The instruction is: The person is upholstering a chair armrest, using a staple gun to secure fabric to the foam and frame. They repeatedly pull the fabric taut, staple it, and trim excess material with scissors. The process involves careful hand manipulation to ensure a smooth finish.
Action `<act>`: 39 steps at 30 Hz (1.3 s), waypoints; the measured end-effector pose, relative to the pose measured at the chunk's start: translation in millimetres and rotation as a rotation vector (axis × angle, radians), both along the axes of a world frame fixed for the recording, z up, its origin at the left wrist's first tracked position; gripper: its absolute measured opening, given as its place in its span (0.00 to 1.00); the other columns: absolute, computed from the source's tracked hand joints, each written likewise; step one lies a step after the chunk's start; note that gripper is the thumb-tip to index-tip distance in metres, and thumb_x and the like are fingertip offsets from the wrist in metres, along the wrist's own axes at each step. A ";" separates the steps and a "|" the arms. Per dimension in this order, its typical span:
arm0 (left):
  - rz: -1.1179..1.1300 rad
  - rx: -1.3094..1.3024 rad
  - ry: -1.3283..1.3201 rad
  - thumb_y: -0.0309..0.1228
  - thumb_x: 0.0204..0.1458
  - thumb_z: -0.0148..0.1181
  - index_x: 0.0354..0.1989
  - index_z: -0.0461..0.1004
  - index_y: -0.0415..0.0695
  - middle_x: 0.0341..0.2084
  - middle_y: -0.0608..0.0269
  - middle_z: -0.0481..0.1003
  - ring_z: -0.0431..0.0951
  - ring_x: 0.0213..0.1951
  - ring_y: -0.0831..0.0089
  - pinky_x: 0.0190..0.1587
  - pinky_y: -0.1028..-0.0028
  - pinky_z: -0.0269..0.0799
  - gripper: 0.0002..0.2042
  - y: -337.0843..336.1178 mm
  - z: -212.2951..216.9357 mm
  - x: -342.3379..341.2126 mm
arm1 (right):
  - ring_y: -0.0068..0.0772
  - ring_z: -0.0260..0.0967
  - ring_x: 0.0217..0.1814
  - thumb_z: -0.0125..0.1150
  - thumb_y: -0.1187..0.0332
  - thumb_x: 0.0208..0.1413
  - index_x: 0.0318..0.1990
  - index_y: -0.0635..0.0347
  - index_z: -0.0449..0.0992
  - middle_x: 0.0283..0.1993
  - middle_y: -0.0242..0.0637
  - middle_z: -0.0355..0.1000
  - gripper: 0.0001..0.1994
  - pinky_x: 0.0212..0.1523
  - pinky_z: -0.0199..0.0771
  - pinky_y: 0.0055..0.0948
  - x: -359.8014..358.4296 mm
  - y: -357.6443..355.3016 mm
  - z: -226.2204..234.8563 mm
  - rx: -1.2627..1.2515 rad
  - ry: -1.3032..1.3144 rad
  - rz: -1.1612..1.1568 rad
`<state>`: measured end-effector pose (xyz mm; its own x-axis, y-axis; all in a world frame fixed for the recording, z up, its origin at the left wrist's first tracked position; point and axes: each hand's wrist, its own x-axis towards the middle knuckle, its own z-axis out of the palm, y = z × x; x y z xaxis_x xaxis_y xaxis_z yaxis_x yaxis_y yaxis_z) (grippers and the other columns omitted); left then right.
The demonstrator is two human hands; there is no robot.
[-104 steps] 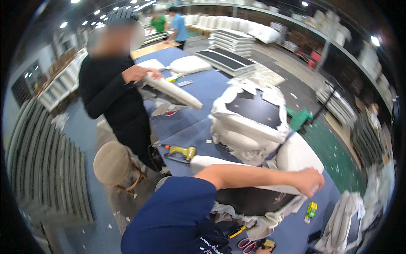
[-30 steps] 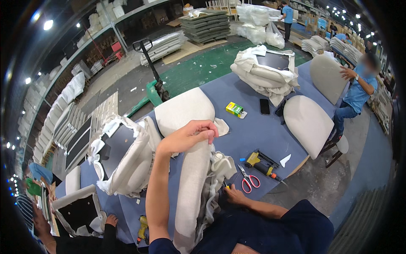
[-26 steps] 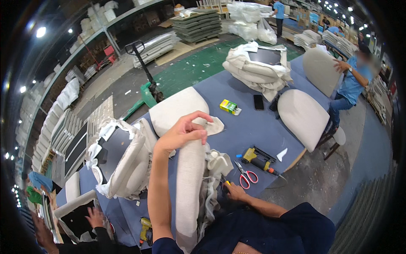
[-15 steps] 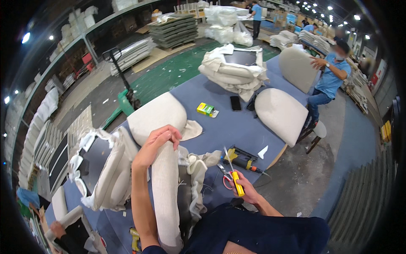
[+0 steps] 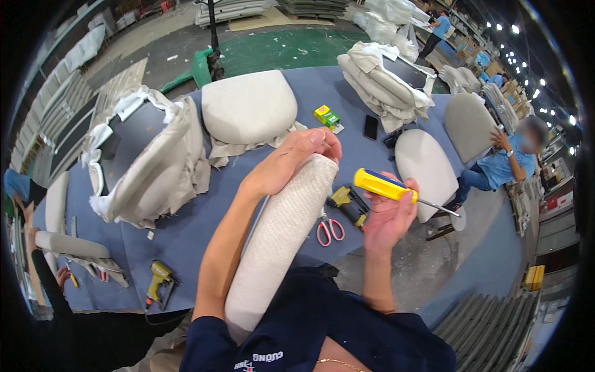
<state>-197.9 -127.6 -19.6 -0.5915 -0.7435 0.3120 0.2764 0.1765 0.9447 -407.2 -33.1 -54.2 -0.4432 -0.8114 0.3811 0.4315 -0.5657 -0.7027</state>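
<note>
A beige upholstered chair pad (image 5: 279, 242) stands on edge against my body, tilted to the right at its top. My left hand (image 5: 296, 156) is closed over its upper end, with the fingertips partly hidden behind the pad. My right hand (image 5: 385, 228), raised to the right of the pad, grips a screwdriver (image 5: 384, 185) with a yellow and blue handle. Its metal shaft points right and slightly down, apart from the pad. Red-handled scissors (image 5: 330, 230) and a yellow-black staple gun (image 5: 348, 206) lie on the blue table (image 5: 180, 248) between pad and right hand.
Beige pads (image 5: 249, 102) and a stack of fabric-edged seats (image 5: 155, 161) lie on the left. Beyond are a yellow-green box (image 5: 327, 116), a phone (image 5: 370, 127) and another stack (image 5: 390, 80). A second staple gun (image 5: 159, 282) lies near left. Co-workers sit at both sides.
The pad has swung from nearly upright to leaning right, my left hand still on its top. My right hand has risen, and the screwdriver's shaft has turned from pointing away to pointing right.
</note>
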 end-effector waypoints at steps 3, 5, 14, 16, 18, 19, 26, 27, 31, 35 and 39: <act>0.029 0.036 0.034 0.53 0.67 0.42 0.35 0.75 0.37 0.30 0.62 0.75 0.73 0.36 0.76 0.42 0.75 0.68 0.28 5.8 3.5 -2.6 | 0.42 0.78 0.38 0.46 0.56 0.73 0.55 0.59 0.63 0.49 0.59 0.74 0.16 0.34 0.83 0.34 6.0 -5.4 2.8 -0.080 0.038 -0.110; 0.027 0.060 0.046 0.53 0.67 0.41 0.35 0.75 0.37 0.29 0.63 0.74 0.72 0.35 0.77 0.41 0.75 0.67 0.29 8.4 4.9 -5.5 | 0.43 0.78 0.37 0.46 0.56 0.72 0.55 0.59 0.63 0.48 0.61 0.74 0.16 0.31 0.82 0.34 1.3 -8.5 2.0 -0.107 0.012 -0.200; 0.055 -0.065 0.015 0.52 0.68 0.41 0.40 0.74 0.35 0.34 0.57 0.77 0.78 0.37 0.73 0.44 0.75 0.71 0.27 -0.2 -4.0 -8.6 | 0.48 0.78 0.34 0.45 0.56 0.72 0.56 0.59 0.60 0.48 0.66 0.73 0.17 0.27 0.82 0.35 10.5 -15.6 -1.2 -0.089 0.109 -0.184; 0.063 -0.042 -0.021 0.51 0.68 0.41 0.39 0.74 0.36 0.33 0.57 0.76 0.77 0.38 0.71 0.45 0.73 0.71 0.27 1.7 -0.8 -2.1 | 0.45 0.79 0.35 0.46 0.55 0.72 0.57 0.58 0.63 0.48 0.63 0.74 0.17 0.27 0.82 0.31 34.9 -14.5 5.5 -0.153 0.121 -0.043; 0.074 -0.146 0.027 0.50 0.68 0.42 0.37 0.74 0.36 0.32 0.59 0.76 0.76 0.37 0.72 0.44 0.72 0.71 0.26 2.0 -1.8 2.2 | 0.39 0.76 0.32 0.47 0.56 0.72 0.54 0.58 0.64 0.41 0.56 0.75 0.16 0.23 0.76 0.26 27.0 -8.8 11.6 -0.029 0.197 -0.194; 0.100 -0.270 0.076 0.49 0.68 0.44 0.36 0.75 0.35 0.30 0.60 0.76 0.75 0.36 0.73 0.43 0.72 0.70 0.25 -1.8 -7.9 0.0 | 0.36 0.75 0.30 0.48 0.57 0.71 0.53 0.59 0.65 0.38 0.52 0.76 0.15 0.22 0.73 0.24 20.7 -9.4 13.7 0.018 0.234 -0.237; 0.200 -0.256 0.039 0.47 0.68 0.47 0.31 0.77 0.33 0.25 0.61 0.77 0.73 0.32 0.75 0.39 0.70 0.70 0.26 -2.9 -19.9 -27.0 | 0.23 0.61 0.25 0.52 0.55 0.68 0.41 0.63 0.71 0.24 0.32 0.65 0.17 0.28 0.59 0.23 23.2 -14.7 12.0 0.023 0.154 -0.333; 0.217 -0.258 0.072 0.47 0.68 0.48 0.31 0.77 0.33 0.25 0.63 0.76 0.72 0.31 0.76 0.39 0.70 0.70 0.26 -3.1 -19.4 -24.3 | 0.22 0.61 0.25 0.52 0.55 0.68 0.39 0.64 0.71 0.24 0.32 0.65 0.17 0.28 0.59 0.24 21.7 -14.4 20.2 0.054 0.146 -0.368; 0.233 -0.328 0.141 0.48 0.66 0.51 0.29 0.76 0.33 0.22 0.67 0.72 0.70 0.30 0.78 0.36 0.71 0.69 0.26 12.9 -9.8 -17.0 | 0.26 0.61 0.24 0.51 0.52 0.68 0.38 0.67 0.73 0.28 0.35 0.67 0.22 0.30 0.63 0.24 -41.3 -23.2 7.5 -0.068 -0.002 -0.117; 0.233 -0.266 -0.158 0.50 0.61 0.59 0.28 0.74 0.36 0.22 0.67 0.72 0.70 0.30 0.79 0.33 0.73 0.68 0.24 17.0 2.3 16.1 | 0.30 0.65 0.29 0.51 0.57 0.70 0.47 0.66 0.69 0.35 0.42 0.71 0.17 0.32 0.65 0.26 43.5 -9.8 7.4 0.030 0.181 -0.110; 0.309 -0.361 -0.276 0.47 0.50 0.68 0.32 0.75 0.40 0.27 0.61 0.77 0.76 0.30 0.71 0.34 0.70 0.71 0.20 44.0 15.8 55.1 | 0.32 0.68 0.29 0.52 0.59 0.70 0.49 0.67 0.69 0.37 0.44 0.72 0.16 0.32 0.71 0.28 4.5 -21.9 -34.4 0.109 0.183 -0.026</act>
